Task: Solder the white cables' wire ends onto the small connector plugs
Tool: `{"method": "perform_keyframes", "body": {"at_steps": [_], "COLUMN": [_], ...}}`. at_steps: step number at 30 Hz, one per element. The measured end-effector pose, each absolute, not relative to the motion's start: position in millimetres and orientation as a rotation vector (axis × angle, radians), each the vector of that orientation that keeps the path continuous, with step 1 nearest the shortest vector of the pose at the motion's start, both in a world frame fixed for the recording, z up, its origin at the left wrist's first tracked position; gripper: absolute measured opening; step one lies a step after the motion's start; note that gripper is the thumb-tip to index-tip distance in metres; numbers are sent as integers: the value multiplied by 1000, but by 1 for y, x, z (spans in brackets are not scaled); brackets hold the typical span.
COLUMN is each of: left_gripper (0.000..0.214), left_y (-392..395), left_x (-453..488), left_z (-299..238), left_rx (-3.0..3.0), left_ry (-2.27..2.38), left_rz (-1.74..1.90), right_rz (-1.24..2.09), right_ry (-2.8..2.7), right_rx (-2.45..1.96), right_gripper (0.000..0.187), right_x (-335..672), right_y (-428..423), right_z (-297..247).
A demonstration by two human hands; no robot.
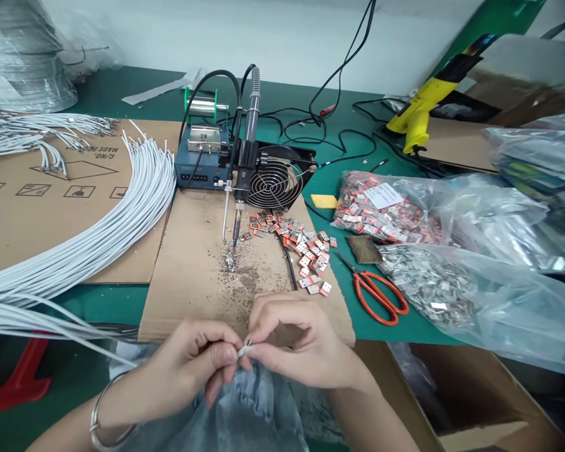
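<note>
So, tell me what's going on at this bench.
The person's left fingers and right fingers pinch a white cable end by the near edge of a cardboard sheet. Beyond, a soldering iron stands untouched, tip down. Orange-and-silver connectors lie loose to its right, a bundle of white cables to its left.

I see ungloved hands (204, 355), a slim silver bangle (94, 422) at seven o'clock, and crumpled grey-blue clothing (249, 414) at six.

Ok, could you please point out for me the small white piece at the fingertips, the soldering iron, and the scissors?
Small white piece (242, 351): head view, on its exposed white surface.
Soldering iron (251, 120): head view, on the grey handle.
Scissors (359, 277): head view, on the orange handle near the pivot.
</note>
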State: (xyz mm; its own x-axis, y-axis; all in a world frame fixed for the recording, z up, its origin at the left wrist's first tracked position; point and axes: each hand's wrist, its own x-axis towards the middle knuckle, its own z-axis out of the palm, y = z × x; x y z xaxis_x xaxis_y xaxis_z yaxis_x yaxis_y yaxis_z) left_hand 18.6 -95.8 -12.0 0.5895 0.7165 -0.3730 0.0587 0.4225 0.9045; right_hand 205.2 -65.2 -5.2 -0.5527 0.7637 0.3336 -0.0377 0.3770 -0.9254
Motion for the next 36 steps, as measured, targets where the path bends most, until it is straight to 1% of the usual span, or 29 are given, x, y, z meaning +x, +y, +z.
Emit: {"method": "perform_keyframes", "body": {"at_steps": [4, 7, 10, 13, 14, 16, 18, 21, 24, 28, 30, 33, 36], "left_gripper": [36, 34, 31, 30, 29, 31, 32, 29, 22, 18, 19, 23, 25], "left_y": [-93, -91, -92, -95, -96, -98, -98, -98, -98, -98, -97, -95, -94], "left_x": [19, 19, 23, 26, 27, 27, 26, 23, 21, 19, 21, 27, 33], "left_z": [-10, -11, -16, -19, -19, -16, -12, -10, -12, -11, -9, -7, -7], "left_rx": [976, 859, 728, 675, 681, 723, 812, 1002, 1239, 1464, 1435, 1232, 1066], "left_ry": [836, 785, 700, 663, 677, 740, 851, 1007, 1127, 1195, 1200, 1186, 1144], "left_rz": [477, 493, 582, 647, 653, 673, 728, 798, 809, 800, 784, 773, 792], "right_rz": [1256, 1173, 963, 663, 608, 653, 817, 1019, 1087, 1105, 1138, 1195, 1136], "right_ry": [-1885, -1764, -1586, -1560, -1577, -1617, -1632, -1653, -1694, -1711, -1656, -1441, -1273], "right_rx": [-536, -463, -520, -547, -540, -561, -665, -812, -872, -960, -966, -901, -835], "right_gripper": [14, 13, 13, 23, 25, 21, 14, 14, 5, 8, 9, 14, 15], "right_x": [204, 197, 184, 177, 177, 181, 188, 195, 197, 196, 194, 185, 173], "right_y": [-60, -62, -71, -77, -78, -77, -74, -71, -73, -74, -75, -77, -84], "right_z": [-6, -10, -19, -27, -29, -30, -30, -25, -16, -7, -6, -12, -21]}}
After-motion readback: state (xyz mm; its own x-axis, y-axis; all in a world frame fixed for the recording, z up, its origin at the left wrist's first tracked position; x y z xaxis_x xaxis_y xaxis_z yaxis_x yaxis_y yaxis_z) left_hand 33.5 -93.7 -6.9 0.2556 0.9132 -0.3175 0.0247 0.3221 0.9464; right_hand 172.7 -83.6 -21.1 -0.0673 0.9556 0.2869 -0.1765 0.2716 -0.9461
